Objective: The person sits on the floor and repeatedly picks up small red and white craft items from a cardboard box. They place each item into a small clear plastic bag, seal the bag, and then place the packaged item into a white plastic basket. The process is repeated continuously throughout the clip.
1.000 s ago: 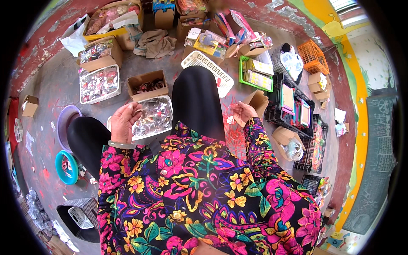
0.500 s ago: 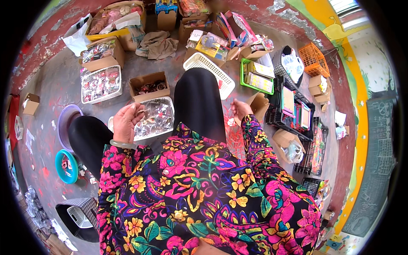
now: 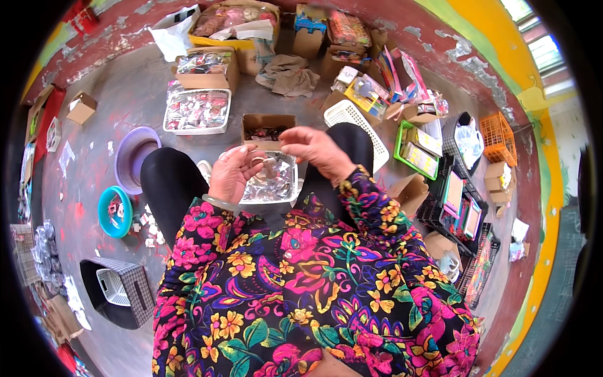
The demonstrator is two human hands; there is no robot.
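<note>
In the head view, the left hand is left of the frame's centre, its grip loosely curled, fingers bent toward the thumb; the right hand, just right of it, has a half-curled grip, palm downward. Whether either grip has hold of something small, I cannot tell at this size. Near mid-frame, the clear-wrapped packets lie in a white basket, below a cardboard box. They look light, slippery and perhaps crushable, best pinched at a wrapper's edge.
</note>
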